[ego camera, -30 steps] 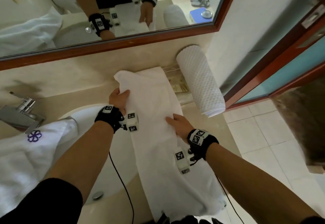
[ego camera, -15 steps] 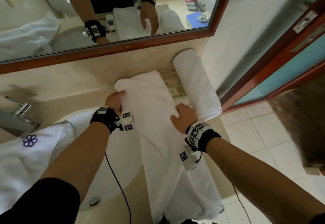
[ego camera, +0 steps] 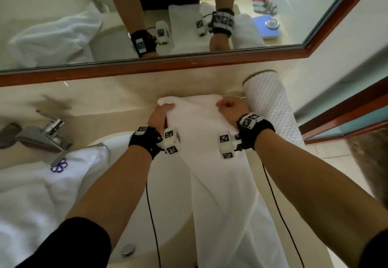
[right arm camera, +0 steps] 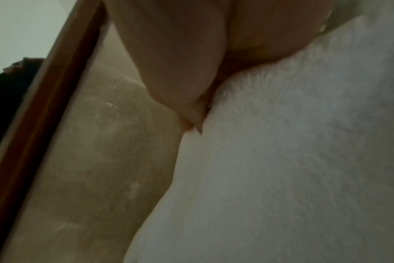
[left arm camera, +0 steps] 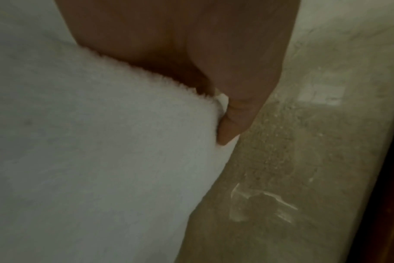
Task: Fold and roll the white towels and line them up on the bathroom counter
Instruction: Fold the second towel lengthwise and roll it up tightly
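A long folded white towel (ego camera: 214,173) lies on the beige counter (ego camera: 117,120) and hangs over its front edge. My left hand (ego camera: 162,112) grips the towel's far left corner, and my right hand (ego camera: 230,108) grips the far right corner, both near the back wall. In the left wrist view my fingers (left arm camera: 234,113) curl round the towel (left arm camera: 101,160) edge. The right wrist view shows my fingers (right arm camera: 191,110) pinching the towel (right arm camera: 281,160) edge. A rolled waffle-textured white towel (ego camera: 270,108) lies to the right, beside my right hand.
A chrome faucet (ego camera: 46,135) stands at the left over the white sink (ego camera: 174,215). A white robe with a purple flower mark (ego camera: 59,165) is heaped on the left. A wood-framed mirror (ego camera: 189,65) runs along the back wall. Tiled floor (ego camera: 336,150) lies to the right.
Both hands moved forward along the towel to its far end and closed on its two corners. The right hand travelled farthest, from mid-towel to beside the rolled towel.
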`<state>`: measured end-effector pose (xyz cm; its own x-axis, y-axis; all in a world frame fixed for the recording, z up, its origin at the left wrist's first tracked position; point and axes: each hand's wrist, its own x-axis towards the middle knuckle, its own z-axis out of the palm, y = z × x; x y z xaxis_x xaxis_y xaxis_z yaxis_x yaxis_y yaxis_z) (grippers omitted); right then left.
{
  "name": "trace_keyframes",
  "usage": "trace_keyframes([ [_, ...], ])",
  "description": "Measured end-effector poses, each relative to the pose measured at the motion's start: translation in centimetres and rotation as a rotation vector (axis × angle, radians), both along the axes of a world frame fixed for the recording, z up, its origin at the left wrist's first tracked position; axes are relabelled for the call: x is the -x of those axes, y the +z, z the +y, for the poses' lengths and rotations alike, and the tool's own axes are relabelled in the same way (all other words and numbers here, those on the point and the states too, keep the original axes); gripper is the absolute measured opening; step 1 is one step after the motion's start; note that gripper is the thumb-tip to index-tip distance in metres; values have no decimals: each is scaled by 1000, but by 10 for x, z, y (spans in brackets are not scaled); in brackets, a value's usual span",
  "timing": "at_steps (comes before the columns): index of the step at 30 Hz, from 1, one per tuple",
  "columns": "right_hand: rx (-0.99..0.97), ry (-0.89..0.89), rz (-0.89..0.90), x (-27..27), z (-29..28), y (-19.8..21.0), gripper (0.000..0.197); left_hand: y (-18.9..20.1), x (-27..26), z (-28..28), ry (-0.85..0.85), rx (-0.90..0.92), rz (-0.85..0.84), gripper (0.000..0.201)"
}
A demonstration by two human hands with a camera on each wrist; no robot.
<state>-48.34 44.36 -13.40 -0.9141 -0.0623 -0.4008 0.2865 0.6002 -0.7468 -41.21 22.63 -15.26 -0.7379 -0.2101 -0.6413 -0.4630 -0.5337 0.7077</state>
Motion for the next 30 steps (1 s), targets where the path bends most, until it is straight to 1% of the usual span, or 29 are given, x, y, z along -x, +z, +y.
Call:
trace_keyframes([
  [2,23,-17,44,0,1,-2,27,-1,2,-6,-39,70,19,32],
  [5,-54,-84,123,-2,6,-3,36,-1,1,-14,-135,95,2,35],
  [6,-82,-96,117,-2,7,-5,36,1,0,-16,-172,91,1,34],
  [8,-149,-65,75,-2,7,-6,24,0,-3,-20,-248,79,-34,32],
  [9,-202,-37,58,-1,6,-3,22,-1,-3,-21,-285,87,-65,29],
  [11,-322,3,4,2,2,-1,49,0,-4,-20,-333,129,-116,25],
  [12,-381,25,-21,4,1,1,61,0,-4,-19,-335,150,-123,24],
  [13,-438,70,-40,6,-1,4,64,2,-3,-17,-325,169,-120,20],
  [14,-482,121,-62,7,-1,7,62,5,-2,-15,-303,179,-108,12],
  [15,-509,170,-94,8,-2,10,57,7,0,-15,-270,183,-98,11],
  [16,-508,206,-134,10,-3,11,53,9,3,-16,-229,176,-87,15],
  [17,-482,216,-166,11,-4,13,51,11,4,-17,-181,152,-75,19],
  [19,-318,164,-220,12,-6,16,50,17,7,-20,-99,96,-47,21],
  [21,-72,16,-222,10,-4,16,42,22,9,-24,-50,77,-21,17],
  [23,125,-172,-164,4,0,22,22,25,10,-26,-12,56,9,15],
  [24,161,-216,-114,4,3,24,13,28,10,-25,23,42,26,16],
  [25,180,-235,-58,4,6,27,12,30,11,-23,56,35,50,14],
  [27,215,-257,42,5,10,33,26,39,13,-19,120,46,96,13],
  [28,227,-271,94,6,11,36,30,42,14,-16,154,35,122,13],
  [30,243,-319,173,8,13,40,26,46,14,-10,186,3,174,10],
])
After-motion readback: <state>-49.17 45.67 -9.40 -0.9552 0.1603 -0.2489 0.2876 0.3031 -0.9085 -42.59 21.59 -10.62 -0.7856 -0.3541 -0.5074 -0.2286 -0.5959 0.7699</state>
